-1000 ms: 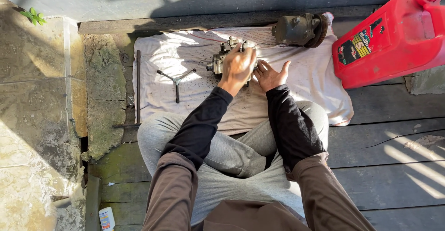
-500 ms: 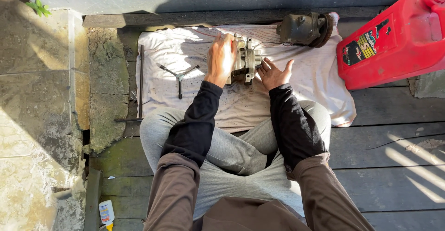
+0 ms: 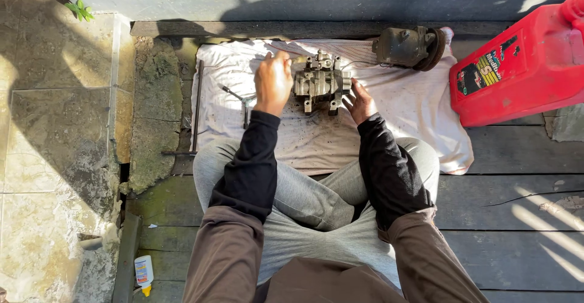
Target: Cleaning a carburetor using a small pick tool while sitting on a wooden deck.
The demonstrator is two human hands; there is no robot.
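Grey cast metal, grimy and oil-stained: a compressor-like engine part (image 3: pixel 321 83) sits in the upper middle of the frame on a stained white cloth (image 3: pixel 401 114) spread over dark deck boards (image 3: pixel 517 205). The left hand (image 3: pixel 273 83) is curled into a closed grip at the part's left edge, seemingly around a slim tool, though what it grips is too hidden to name. The right hand (image 3: pixel 359 101) lies open, fingers spread, steadying the part's lower right corner. Just left of the hands lies a cross-shaped wrench (image 3: pixel 242 99); a long thin rod (image 3: pixel 197 105) runs along the cloth's left edge. Upper right, a second dark pulley unit (image 3: pixel 409 46), then a red fuel can (image 3: pixel 523 66). As I judge it, with only fingertips bracing the part, a hard push could tip it or make the tool slip; loose small fasteners might roll off between the boards.
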